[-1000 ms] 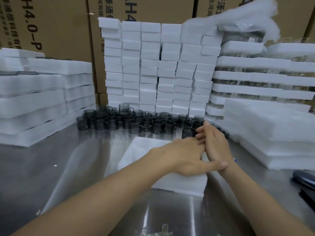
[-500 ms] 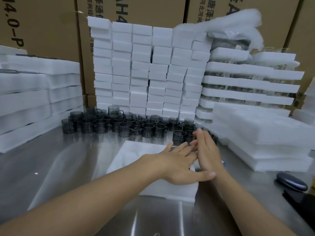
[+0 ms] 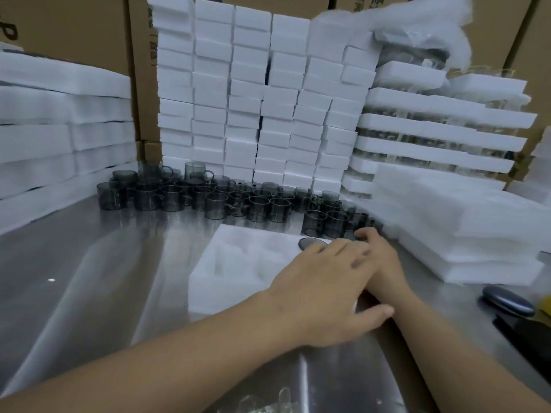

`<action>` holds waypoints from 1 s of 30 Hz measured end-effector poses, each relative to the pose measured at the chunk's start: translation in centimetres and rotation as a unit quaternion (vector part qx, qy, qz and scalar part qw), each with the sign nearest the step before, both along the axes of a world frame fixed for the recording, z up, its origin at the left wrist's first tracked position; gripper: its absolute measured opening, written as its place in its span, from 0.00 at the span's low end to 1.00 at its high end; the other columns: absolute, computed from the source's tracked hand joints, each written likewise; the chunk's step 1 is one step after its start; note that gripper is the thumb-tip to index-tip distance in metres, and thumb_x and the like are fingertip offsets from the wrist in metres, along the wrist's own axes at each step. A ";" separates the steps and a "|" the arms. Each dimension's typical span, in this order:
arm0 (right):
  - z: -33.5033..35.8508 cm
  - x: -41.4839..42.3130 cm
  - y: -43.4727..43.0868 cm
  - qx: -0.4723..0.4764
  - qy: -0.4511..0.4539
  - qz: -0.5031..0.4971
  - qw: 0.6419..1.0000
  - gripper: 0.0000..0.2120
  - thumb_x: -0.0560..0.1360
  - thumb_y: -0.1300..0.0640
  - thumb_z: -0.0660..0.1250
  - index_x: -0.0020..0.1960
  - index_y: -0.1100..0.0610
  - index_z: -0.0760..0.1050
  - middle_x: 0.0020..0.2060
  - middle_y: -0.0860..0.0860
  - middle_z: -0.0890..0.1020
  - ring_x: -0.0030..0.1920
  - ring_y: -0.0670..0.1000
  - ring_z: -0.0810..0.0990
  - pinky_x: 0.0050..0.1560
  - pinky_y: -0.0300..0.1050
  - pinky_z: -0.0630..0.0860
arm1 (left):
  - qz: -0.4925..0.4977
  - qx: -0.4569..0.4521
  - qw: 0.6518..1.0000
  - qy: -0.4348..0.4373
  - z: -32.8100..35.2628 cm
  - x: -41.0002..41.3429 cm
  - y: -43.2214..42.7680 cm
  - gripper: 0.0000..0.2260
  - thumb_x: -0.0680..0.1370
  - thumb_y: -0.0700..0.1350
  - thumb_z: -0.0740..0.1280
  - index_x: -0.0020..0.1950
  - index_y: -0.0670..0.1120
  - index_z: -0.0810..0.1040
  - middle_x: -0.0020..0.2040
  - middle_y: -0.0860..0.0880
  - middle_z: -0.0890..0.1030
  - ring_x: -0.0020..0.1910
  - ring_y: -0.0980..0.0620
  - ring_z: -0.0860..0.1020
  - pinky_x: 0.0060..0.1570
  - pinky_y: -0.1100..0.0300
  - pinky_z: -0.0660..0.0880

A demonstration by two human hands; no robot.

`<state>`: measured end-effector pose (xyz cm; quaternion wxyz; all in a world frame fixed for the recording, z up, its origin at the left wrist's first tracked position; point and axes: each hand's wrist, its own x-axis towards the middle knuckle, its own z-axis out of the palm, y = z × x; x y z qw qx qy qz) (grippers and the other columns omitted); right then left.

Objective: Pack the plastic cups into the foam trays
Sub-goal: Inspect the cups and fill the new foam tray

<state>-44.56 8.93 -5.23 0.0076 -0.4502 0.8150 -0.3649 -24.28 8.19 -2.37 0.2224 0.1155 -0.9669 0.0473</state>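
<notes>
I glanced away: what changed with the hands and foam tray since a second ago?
The left hand has flattened, fingers spread, over the right side of the white foam tray. The right hand went from upright to curled at the tray's far corner; its grip is hidden. A dark grey round cup now shows in the tray. Loose grey plastic cups and white foam stacks stayed.

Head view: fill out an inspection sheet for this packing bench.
Surface: steel table, reflective, one white speck.
Job's things: foam tray in front; dark cup rim showing in its far recess; loose grey cups clustered behind.
Clutter: dark oval object at the right edge.
Hands: left hand flat over the tray; right hand beside it, grip unclear.
Cables: nothing seen.
Surroundings: foam block stacks, foam sheet piles at both sides, cardboard boxes behind.
</notes>
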 end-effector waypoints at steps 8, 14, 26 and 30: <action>-0.8 -3.8 -3.1 0.030 0.061 -0.119 0.991 0.28 0.80 0.51 0.66 0.78 0.53 0.64 0.72 0.61 0.70 0.56 0.66 0.81 0.54 0.55 0.74 | 0.110 0.133 0.977 0.127 0.4 6.8 -6.2 0.19 0.82 0.69 0.57 0.60 0.62 0.81 0.60 0.65 0.77 0.56 0.68 0.74 0.59 0.55 0.70; -1.1 -4.4 -4.3 0.079 0.093 -0.153 0.981 0.27 0.81 0.49 0.67 0.77 0.53 0.64 0.73 0.61 0.71 0.64 0.67 0.78 0.54 0.56 0.75 | 0.187 0.193 0.960 0.078 0.0 6.4 -6.4 0.15 0.80 0.68 0.60 0.61 0.64 0.78 0.63 0.64 0.77 0.64 0.58 0.74 0.59 0.55 0.70; 0.2 -1.9 -1.7 -0.253 -0.073 -0.147 0.953 0.09 0.79 0.51 0.73 0.54 0.53 0.75 0.50 0.55 0.82 0.51 0.60 0.81 0.47 0.50 0.74 | 0.180 0.138 0.961 0.156 -0.4 6.7 -5.5 0.14 0.81 0.65 0.61 0.63 0.63 0.77 0.61 0.66 0.77 0.59 0.63 0.75 0.51 0.62 0.65; 4.5 3.0 -2.0 -0.344 -0.021 0.001 0.939 0.09 0.77 0.52 0.75 0.52 0.46 0.75 0.48 0.53 0.81 0.41 0.53 0.78 0.45 0.48 0.71 | 0.173 0.121 0.954 0.213 -0.6 6.6 -5.9 0.19 0.80 0.63 0.64 0.70 0.67 0.70 0.61 0.67 0.75 0.60 0.62 0.76 0.51 0.61 0.72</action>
